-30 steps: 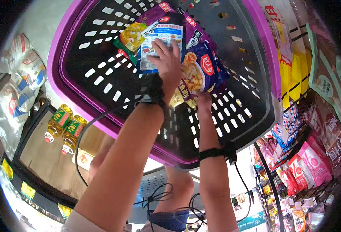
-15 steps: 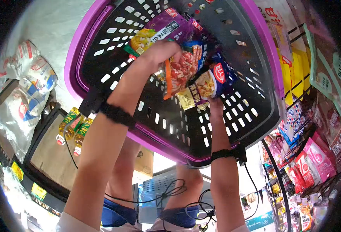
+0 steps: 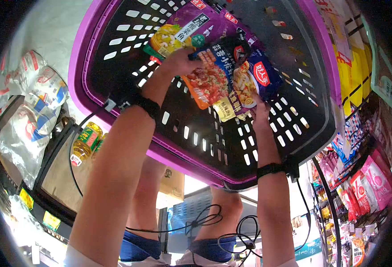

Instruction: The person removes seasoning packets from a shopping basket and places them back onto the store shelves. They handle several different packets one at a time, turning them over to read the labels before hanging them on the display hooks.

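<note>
In the black basket with a purple rim (image 3: 82,58), my left hand (image 3: 181,63) grips the upper left edge of a blue and orange food packet (image 3: 207,80). My right hand (image 3: 260,110) pinches the lower edge of a dark blue and cream packet (image 3: 254,82) with a red label. The two packets overlap near the basket's middle. Behind them lies a purple packet (image 3: 193,26) with a picture of yellow food. A black-topped packet (image 3: 239,52) shows partly between them.
Bottles of yellow oil (image 3: 87,140) stand at the left, below clear plastic bags (image 3: 27,129). Racks with pink packets (image 3: 378,178) and yellow packs (image 3: 356,84) are on the right. Black cables (image 3: 200,219) hang across the legs.
The blue and orange packet now lies flatter, its front more visible. My left hand is at its upper left edge. The basket appears slightly shifted and more of the purple packet shows.
</note>
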